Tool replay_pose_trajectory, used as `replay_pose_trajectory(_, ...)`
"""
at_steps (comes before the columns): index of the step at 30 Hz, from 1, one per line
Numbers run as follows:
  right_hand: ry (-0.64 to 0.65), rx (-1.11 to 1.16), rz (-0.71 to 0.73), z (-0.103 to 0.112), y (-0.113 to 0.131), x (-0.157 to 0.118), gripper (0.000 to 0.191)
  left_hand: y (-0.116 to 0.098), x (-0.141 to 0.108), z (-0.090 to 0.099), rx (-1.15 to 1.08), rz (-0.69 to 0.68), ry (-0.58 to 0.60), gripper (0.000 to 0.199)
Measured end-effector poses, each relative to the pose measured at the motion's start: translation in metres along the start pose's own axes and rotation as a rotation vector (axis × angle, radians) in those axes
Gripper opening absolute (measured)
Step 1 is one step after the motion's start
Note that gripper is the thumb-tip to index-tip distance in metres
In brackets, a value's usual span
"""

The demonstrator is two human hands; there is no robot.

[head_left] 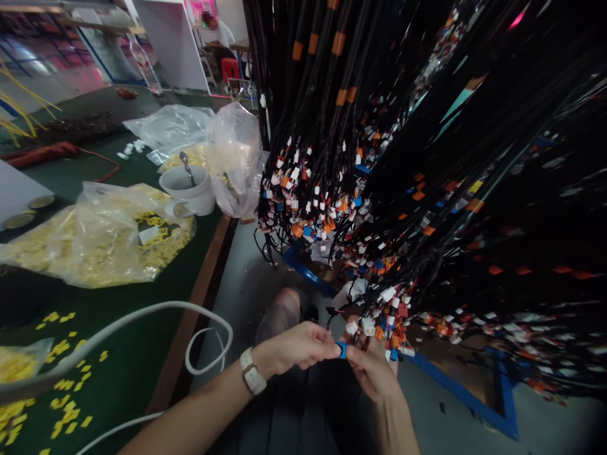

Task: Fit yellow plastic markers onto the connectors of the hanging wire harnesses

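Low in the middle of the head view, a small blue connector (pixel 341 349) sits between my two hands. My left hand (pixel 310 344), with a white watch (pixel 252 371) at the wrist, pinches it from the left. Thumb and fingers of my right hand (pixel 371 366) close on its other side. Just above my right hand hang white connectors (pixel 368 326) and orange and blue ones on wires. They belong to a dense bundle of black cable harnesses (pixel 313 95) hanging from above. The right hand's fingertips are partly hidden behind the connectors.
On the green table (pixel 137 354) at left lie a clear bag of yellow parts (pixel 109 240), loose yellow pieces (pixel 66 404), and a white mug (pixel 194 199) with a spoon. A grey cable (pixel 142 309) loops over the table edge. Blue frames (pixel 465 392) stand below the harnesses.
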State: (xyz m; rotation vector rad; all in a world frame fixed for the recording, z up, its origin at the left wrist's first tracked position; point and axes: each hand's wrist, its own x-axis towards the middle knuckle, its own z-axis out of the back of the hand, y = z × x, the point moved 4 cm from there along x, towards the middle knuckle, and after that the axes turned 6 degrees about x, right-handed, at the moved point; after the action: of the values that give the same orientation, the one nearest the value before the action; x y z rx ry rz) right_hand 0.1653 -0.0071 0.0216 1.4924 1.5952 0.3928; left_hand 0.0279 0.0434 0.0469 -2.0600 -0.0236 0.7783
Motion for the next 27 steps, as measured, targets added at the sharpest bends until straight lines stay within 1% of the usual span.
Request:
replay_pose_trajectory(2, 0.018, -0.045, 0.010, 0.002, 0.001, -0.001, 0.039, 0.000, 0.000, -0.003, 0.003, -0.016, 0.020, 0.034)
replay_pose_trajectory(5, 0.006, -0.114, 0.030, 0.006, 0.004, -0.003, 0.034, 0.001, 0.001, -0.005, 0.010, -0.087, -0.044, 0.037)
replay_pose_trajectory(7, 0.016, -0.146, 0.030, 0.007, 0.006, -0.004, 0.032, 0.003, 0.003, -0.007, -0.014, -0.108, -0.063, 0.037)
replay_pose_trajectory(11, 0.043, -0.204, 0.029, 0.006, 0.009, -0.005, 0.034, 0.009, 0.006, -0.009, -0.089, -0.075, -0.034, 0.034)
replay_pose_trajectory(16, 0.051, -0.248, -0.006, 0.006, 0.011, -0.002, 0.034, 0.012, 0.008, -0.008, -0.098, -0.065, -0.076, 0.028)
replay_pose_trajectory(19, 0.049, -0.289, -0.025, 0.006, 0.013, -0.002, 0.034, 0.014, 0.009, -0.007, -0.104, -0.070, -0.106, 0.028)
replay_pose_trajectory(21, 0.081, -0.311, -0.038, 0.005, 0.015, -0.002, 0.032, 0.016, 0.010, -0.009, -0.142, -0.048, -0.083, 0.030)
replay_pose_trajectory(24, 0.144, -0.281, -0.060, 0.000, 0.016, -0.003, 0.031, 0.016, 0.010, -0.012, -0.186, -0.028, -0.036, 0.026)
replay_pose_trajectory(27, 0.153, -0.269, -0.064, -0.002, 0.016, -0.003, 0.030, 0.014, 0.009, -0.012, -0.180, -0.044, -0.056, 0.024)
